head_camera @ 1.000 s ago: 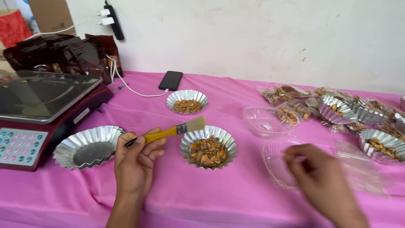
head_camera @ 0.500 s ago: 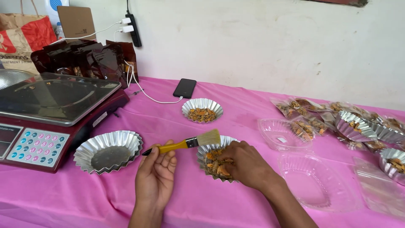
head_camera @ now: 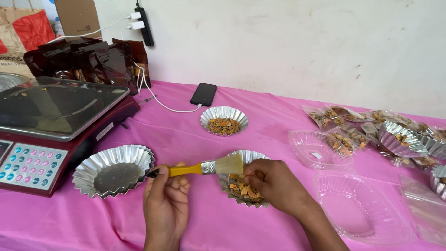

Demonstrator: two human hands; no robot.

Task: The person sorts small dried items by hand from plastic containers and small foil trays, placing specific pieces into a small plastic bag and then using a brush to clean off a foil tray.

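The head camera looks down on a table under a smooth pink cloth [head_camera: 195, 139]. The left hand [head_camera: 166, 202] is closed around the yellow handle of a flat paintbrush with pale bristles [head_camera: 204, 168], held level so that the bristles lie over the near rim of a fluted, shiny metal tin holding orange-brown dried pieces [head_camera: 244, 186]. The right hand [head_camera: 274, 186] rests on this tin, fingers curled down among the pieces; whether they pinch one cannot be told.

Left of the brush sits a stack of empty fluted metal tins [head_camera: 114, 169], the top one dull and dark in the middle. Farther back stands a smaller fluted tin with the same dried pieces [head_camera: 224, 120], near a black phone [head_camera: 204, 94] joined to a white cable [head_camera: 158, 100]. A red weighing scale with a steel platter and coloured keys [head_camera: 51, 125] fills the left, with glossy dark brown pouches [head_camera: 88, 58] behind it.

To the right lie two clear ribbed plastic trays, one near [head_camera: 362, 207] and one farther [head_camera: 318, 148], both empty. Past them are clear packets of dried pieces [head_camera: 344, 125] and more crinkled foil tins [head_camera: 402, 139].
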